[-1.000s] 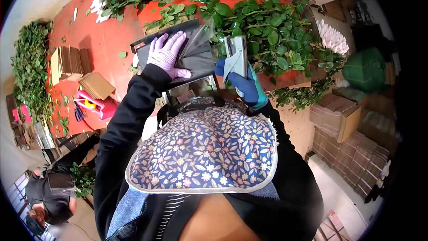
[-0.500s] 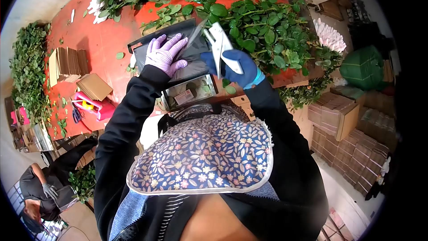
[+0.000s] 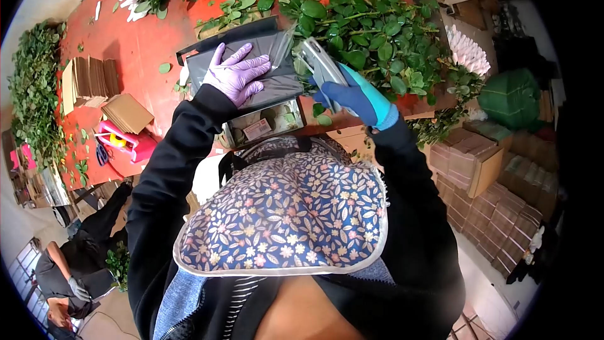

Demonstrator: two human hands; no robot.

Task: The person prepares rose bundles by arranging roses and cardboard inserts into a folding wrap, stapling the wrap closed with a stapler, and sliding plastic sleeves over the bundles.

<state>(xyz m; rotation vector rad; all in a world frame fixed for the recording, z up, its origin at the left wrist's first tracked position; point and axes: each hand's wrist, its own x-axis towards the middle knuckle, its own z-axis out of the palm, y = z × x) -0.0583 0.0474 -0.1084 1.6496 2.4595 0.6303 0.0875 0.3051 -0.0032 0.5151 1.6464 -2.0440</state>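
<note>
My left hand (image 3: 238, 77), in a lilac glove, lies flat with fingers spread on a dark plastic sheet (image 3: 277, 85). The sheet is over a black tray-like frame (image 3: 261, 27) on the red table. My right hand (image 3: 362, 97), in a blue glove, is closed around a grey-white plier stapler (image 3: 324, 63), just right of the sheet. A crumpled clear plastic edge (image 3: 284, 44) stands up between the stapler and my left hand. Below the sheet is an open metal-sided box (image 3: 277, 119) with a small printed label (image 3: 258, 130) inside.
Leafy green stems (image 3: 377, 38) with pale wrapped heads (image 3: 467, 51) cover the table's right side. At left stand brown cardboard pieces (image 3: 93, 80) and a pink holder (image 3: 135, 145). Bundled cardboard (image 3: 484, 214) is stacked at right. Another person (image 3: 69, 271) is at lower left.
The stapler's handles were spread apart and now look pressed together. My right hand has moved slightly right and turned. My left hand stays on the sheet, its fingers spread wider.
</note>
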